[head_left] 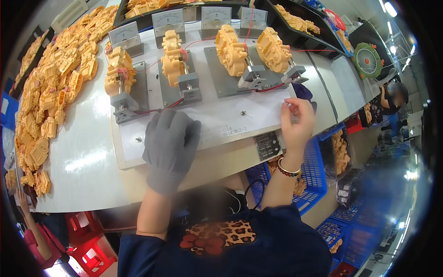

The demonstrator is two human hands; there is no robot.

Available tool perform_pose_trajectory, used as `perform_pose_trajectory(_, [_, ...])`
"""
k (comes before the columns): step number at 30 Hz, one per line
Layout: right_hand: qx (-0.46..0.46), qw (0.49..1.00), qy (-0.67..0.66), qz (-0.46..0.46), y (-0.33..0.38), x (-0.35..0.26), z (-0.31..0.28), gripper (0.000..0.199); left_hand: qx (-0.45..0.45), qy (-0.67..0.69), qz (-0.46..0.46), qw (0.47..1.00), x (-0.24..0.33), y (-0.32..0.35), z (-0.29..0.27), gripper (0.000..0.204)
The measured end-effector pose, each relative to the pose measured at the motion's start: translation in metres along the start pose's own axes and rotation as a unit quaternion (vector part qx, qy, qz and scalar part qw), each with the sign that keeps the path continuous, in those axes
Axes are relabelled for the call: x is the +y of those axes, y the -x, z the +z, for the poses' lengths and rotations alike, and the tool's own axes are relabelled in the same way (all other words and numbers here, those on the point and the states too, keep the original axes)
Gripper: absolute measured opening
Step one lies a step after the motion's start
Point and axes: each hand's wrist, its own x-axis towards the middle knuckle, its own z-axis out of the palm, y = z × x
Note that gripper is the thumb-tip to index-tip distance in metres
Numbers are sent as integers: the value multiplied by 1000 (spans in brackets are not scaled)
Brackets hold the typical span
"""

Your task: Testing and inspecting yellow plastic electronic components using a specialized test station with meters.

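The white board point(221, 117) serves as the reference. Four grey stands are fixed across its far half, and each carries one orange housing: the first point(117, 71) at the board's left end, the second point(173, 57) beside it, the third point(230, 50) and fourth point(273, 50) toward the right end. Thin red wires point(161, 108) run from the stands over the board surface. A row of dial meters point(168, 21) stands just behind the board.

The left hand point(170, 147), in a grey glove, lies flat and spread on the board's near edge, holding nothing; its fingertips sit just in front of the first stand point(123, 102) and touch or nearly touch a red wire. The right hand point(295, 122), bare, is raised at the board's right near corner with fingers pinched narrow; whether it grips anything cannot be determined.

Hazards, as judgement:
- Glove fabric may snag the red wire and pull a lead off its stand.
- A hand sweeping across the board may knock a housing off its stand.
- The loose pile of orange housings point(50, 92) left of the board may slide into the work area.
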Motion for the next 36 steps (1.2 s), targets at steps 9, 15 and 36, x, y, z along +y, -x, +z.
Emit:
perform_pose_trajectory(9, [101, 990, -97, -7, 7, -31, -3, 10, 125, -47, -61, 989, -17, 19, -47, 11])
perform_pose_trajectory(15, [-73, 944, -292, -135, 5, -98, 17, 6, 90, -91, -86, 988, -50, 27, -43, 18])
perform_pose_trajectory(36, [-261, 874, -406, 62, 6, -133, 55, 10, 44, 37, -128, 990, -56, 31, -54, 10])
